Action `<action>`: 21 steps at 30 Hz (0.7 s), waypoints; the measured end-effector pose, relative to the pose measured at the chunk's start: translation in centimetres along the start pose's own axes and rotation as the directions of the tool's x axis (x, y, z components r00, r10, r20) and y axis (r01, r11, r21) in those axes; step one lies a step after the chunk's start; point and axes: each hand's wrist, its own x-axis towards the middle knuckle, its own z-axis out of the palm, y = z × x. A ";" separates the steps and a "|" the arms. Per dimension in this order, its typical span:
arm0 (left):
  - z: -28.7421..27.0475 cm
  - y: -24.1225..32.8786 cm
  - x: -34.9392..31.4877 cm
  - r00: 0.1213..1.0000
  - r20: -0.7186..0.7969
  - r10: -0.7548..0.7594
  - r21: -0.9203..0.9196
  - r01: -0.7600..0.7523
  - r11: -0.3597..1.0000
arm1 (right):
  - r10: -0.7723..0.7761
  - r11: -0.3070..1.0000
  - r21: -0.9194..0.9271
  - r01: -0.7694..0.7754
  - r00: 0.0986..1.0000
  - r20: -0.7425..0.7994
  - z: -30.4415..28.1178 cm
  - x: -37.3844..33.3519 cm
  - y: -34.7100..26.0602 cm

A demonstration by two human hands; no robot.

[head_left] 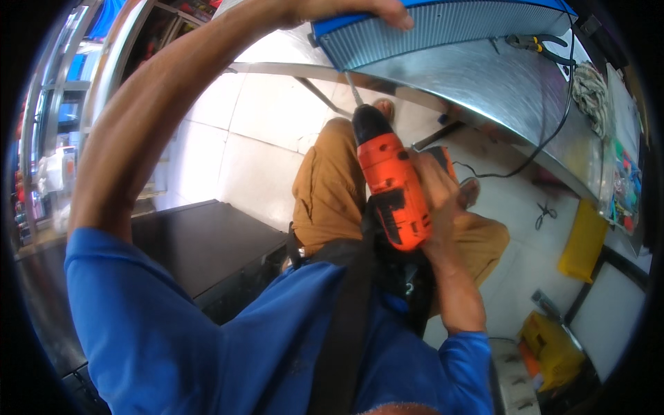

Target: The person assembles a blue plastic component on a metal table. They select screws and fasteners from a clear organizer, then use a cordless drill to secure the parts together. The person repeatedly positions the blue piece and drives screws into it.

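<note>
Right hand [437, 181] grips the orange drill [391, 180]; left hand [346, 8] lies on the ribbed block [429, 38] ahead, its hold unclear. Drill work appears unfinished, bit [354, 90] at the block's edge; completed holes unconfirmed. Far right of the right hand, a clear packet [624, 197] contains unidentified coloured items.

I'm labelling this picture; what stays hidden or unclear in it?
In the head view:
Left hand: partly cut off by the upper edge.
Ridged blue block: partly cut off there too.
Right hand: partly hidden by the orange drill.
Coloured items, far right: too small, blurred.
</note>
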 end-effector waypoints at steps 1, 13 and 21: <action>0.0 0.1 0.1 1.000 0.023 0.017 -0.032 -0.017 0.999 | -0.011 1.000 -0.021 0.011 1.000 -0.001 -0.1 0.2 0.2; 0.0 -0.3 0.3 0.997 -0.016 0.075 -0.003 -0.075 0.997 | -0.091 0.937 -0.329 0.118 0.991 0.098 -2.1 1.8 -0.9; 1.5 -1.0 2.4 0.983 -0.114 0.142 -0.068 -0.151 0.986 | 0.613 -0.011 0.864 -0.504 0.679 0.404 -0.2 -0.7 -1.9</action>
